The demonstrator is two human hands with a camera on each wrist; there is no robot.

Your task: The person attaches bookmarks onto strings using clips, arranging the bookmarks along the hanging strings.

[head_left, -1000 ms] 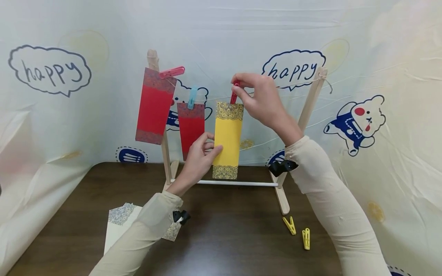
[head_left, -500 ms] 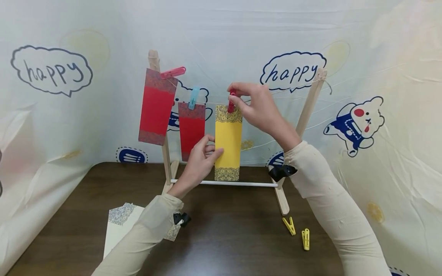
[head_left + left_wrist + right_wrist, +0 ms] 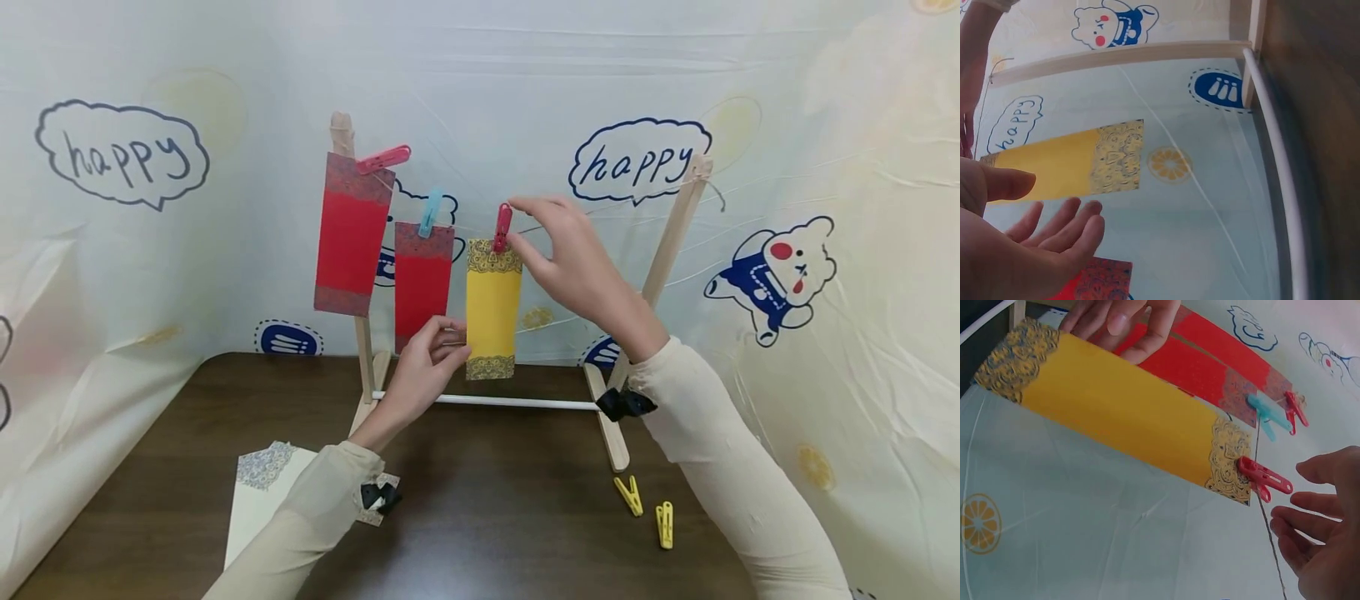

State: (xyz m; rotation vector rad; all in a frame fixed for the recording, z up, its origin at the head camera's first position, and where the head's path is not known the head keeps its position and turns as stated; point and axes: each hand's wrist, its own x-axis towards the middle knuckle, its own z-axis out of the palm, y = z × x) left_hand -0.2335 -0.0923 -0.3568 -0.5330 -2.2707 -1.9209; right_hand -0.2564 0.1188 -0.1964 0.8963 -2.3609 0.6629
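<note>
Left sleeve (image 3: 288, 525), 7 o'clock in head view: cream, creased, cuff gathered | left wrist fitting (image 3: 380, 497): black, angular | right sleeve (image 3: 738, 471), 4 o'clock: cream, wrinkled | right wrist fitting (image 3: 627, 405): black, bow-shaped

Yellow card (image 3: 492, 312), patterned ends, hanging upright, red clothespin (image 3: 502, 229) at top

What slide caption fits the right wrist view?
Red peg clips yellow card to string, right fingers open and clear of it.
</note>
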